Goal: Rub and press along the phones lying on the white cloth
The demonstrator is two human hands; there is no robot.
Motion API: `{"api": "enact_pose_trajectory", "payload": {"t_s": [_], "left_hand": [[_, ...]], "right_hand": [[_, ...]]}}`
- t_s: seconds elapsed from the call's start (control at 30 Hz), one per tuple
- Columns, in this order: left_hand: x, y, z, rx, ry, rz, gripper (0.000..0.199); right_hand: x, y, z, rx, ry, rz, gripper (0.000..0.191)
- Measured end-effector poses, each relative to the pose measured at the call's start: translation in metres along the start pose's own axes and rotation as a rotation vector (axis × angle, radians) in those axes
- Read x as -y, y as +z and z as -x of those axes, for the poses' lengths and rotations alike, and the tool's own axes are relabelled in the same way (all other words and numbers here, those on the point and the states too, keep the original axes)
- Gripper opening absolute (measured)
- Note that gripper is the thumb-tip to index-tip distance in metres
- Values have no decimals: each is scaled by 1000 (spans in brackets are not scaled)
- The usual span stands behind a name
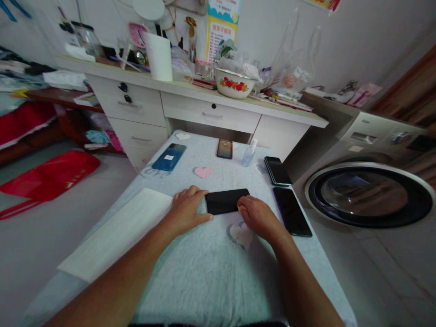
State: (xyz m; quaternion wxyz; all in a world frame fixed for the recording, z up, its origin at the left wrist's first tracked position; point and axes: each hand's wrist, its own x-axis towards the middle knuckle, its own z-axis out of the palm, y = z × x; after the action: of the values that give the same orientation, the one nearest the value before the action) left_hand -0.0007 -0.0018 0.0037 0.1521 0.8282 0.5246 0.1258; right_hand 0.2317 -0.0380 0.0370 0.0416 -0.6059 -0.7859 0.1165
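One spread left hand (pixel 186 208), right hand (pixel 257 214) curled, its grip unclear, at black phone (pixel 222 201) on tablecloth (pixel 194 268), drawers (pixel 187 107) beyond.

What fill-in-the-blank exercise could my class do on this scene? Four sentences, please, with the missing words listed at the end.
1. The phone between the left hand and the right hand has its dark screen facing ____.
2. The square sticker on the back of the blue phone is ____.
3. From the wearer's side, the brown phone lies to the ____ of the spray bottle.
4. The bag on the floor is ____.

Missing words: up; white; left; red.
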Motion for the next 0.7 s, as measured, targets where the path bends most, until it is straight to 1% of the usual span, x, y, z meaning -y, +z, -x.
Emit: {"api": "enact_pose_trajectory", "payload": {"t_s": [0.27, 0.43, 0.7], "left_hand": [[2, 2, 1, 5, 2, 8, 65], [3, 0, 0, 16, 1, 29, 64], [5, 2, 0, 12, 11, 28, 64]], "right_hand": [[16, 8, -4, -11, -91, -14, 18], [25, 14, -5, -19, -142, 6, 19], [35, 27, -6, -87, -292, -8, 23]]}}
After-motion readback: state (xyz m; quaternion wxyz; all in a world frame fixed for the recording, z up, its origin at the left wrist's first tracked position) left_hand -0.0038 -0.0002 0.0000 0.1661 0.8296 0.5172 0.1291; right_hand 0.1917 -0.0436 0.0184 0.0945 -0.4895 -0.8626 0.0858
